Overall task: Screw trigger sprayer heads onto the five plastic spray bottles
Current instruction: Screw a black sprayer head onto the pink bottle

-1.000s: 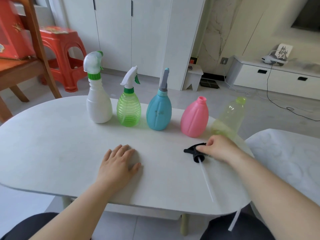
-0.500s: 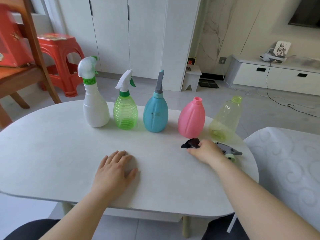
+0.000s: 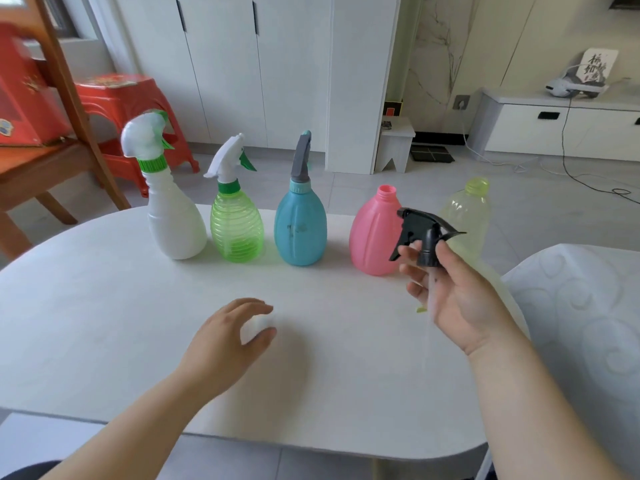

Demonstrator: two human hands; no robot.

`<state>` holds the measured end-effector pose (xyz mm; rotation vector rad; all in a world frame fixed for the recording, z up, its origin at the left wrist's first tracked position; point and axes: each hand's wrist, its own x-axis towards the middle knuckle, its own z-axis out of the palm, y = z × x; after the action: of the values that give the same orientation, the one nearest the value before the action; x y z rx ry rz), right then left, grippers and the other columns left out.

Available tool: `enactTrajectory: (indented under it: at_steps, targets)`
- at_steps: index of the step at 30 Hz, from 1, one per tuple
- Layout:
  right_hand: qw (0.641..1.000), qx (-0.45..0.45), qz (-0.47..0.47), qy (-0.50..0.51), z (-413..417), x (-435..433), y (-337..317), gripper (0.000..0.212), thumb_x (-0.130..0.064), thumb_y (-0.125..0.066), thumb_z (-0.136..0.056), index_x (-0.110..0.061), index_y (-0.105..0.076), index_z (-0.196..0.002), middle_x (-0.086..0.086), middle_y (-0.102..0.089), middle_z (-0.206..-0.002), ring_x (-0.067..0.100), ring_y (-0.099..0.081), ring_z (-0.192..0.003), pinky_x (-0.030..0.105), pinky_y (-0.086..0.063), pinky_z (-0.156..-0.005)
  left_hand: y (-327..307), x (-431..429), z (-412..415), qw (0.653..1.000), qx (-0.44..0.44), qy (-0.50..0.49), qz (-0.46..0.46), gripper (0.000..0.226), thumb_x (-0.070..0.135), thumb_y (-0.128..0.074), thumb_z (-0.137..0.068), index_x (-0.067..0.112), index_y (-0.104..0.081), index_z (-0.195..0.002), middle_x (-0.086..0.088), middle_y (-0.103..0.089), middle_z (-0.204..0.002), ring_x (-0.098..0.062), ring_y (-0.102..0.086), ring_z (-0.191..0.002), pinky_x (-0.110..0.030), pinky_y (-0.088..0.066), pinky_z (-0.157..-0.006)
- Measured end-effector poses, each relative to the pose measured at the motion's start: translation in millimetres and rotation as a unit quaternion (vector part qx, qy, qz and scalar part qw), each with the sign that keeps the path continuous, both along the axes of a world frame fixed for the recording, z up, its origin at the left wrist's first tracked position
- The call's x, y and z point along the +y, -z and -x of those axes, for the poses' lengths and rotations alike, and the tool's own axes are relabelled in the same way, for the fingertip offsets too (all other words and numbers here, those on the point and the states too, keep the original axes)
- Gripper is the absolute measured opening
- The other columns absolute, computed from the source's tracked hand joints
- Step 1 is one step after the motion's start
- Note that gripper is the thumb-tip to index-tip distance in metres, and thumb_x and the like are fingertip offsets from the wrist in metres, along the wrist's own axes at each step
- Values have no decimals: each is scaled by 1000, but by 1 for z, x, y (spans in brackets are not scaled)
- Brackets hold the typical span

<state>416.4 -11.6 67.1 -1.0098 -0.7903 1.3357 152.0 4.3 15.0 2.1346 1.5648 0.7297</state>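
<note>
**Black sprayer head held beside the pink bottle**

5 bottles stand in a row on the tabletop (image 3: 104, 306). Left of the pink bottle (image 3: 372, 237) are the blue bottle (image 3: 300, 230), green bottle (image 3: 237, 226) and white bottle (image 3: 175, 223), all 3 capped with sprayers. The pink bottle and the yellow bottle (image 3: 467, 216) just right of it are open-necked. The right hand (image 3: 457, 299) pinches the black sprayer head (image 3: 424, 233) in its fingers, in front of the pink bottle's right side. The left hand (image 3: 228, 344) is loosely curled, empty, nearer than the pink bottle.

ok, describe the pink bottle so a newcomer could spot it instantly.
On the white oval table, five bottles stand in a row along the far edge. The pink bottle is fourth from the left, between the blue bottle and the pale yellow bottle. It's opaque, its neck open.
</note>
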Motion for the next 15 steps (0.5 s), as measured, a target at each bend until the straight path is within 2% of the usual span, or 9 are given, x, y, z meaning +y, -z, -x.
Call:
enactTrajectory:
  at_steps: [3, 5, 7, 9, 12, 15]
  targets:
    - [999, 24, -15, 30, -9, 0, 9, 15, -31, -46, -74, -23, -55, -84, -7, -57, -76, 6, -44, -58, 15, -36, -52, -16, 13, -36, 998, -45, 28, -16, 28, 23, -63, -80, 20, -60, -107, 12, -53, -106, -7, -48, -95, -10, -28, -75]
    - [998, 34, -28, 44, -15, 2, 8, 19, -30, -49, -67, -20, -54, -83, -3, -50, -73, 8, -38, -56, 12, -34, -45, -25, 27, -65, 996, -71, 44, -13, 34, 23, -62, -80, 20, -56, -113, 11, -51, -106, -5, -45, -96, -9, -27, -74]
    - [995, 58, -54, 53, -22, 4, 3, 20, -30, -50, -66, -19, -56, -82, -6, -52, -67, 6, -41, -52, 12, -34, -44, -32, 43, -92, 993, -101, 54, -4, 44, 23, -61, -81, 17, -49, -122, 4, -52, -118, -7, -45, -103, -8, -27, -79]
    - [992, 86, -64, 68, -28, 6, 0, 19, -30, -51, -66, -21, -58, -81, -8, -56, -65, 4, -46, -50, 12, -37, -45, -36, 60, -114, 989, -135, 55, 16, 56, 25, -62, -80, 16, -39, -129, -1, -45, -133, -9, -43, -113, -10, -27, -87]
    - [989, 104, -61, 87, -34, 5, 4, 17, -30, -51, -65, -24, -60, -78, -10, -60, -66, 4, -51, -55, 11, -44, -52, -37, 83, -136, 986, -152, 42, 50, 76, 31, -68, -75, 18, -26, -136, -3, -32, -144, -16, -36, -128, -26, -30, -101]
    - [984, 129, -67, 105, -38, 5, 7, 15, -27, -52, -65, -25, -65, -71, -10, -62, -62, 5, -55, -58, 12, -49, -57, -33, 100, -148, 985, -147, 37, 87, 94, 33, -75, -67, 20, -18, -139, -5, -27, -146, -21, -32, -131, -30, -32, -99]
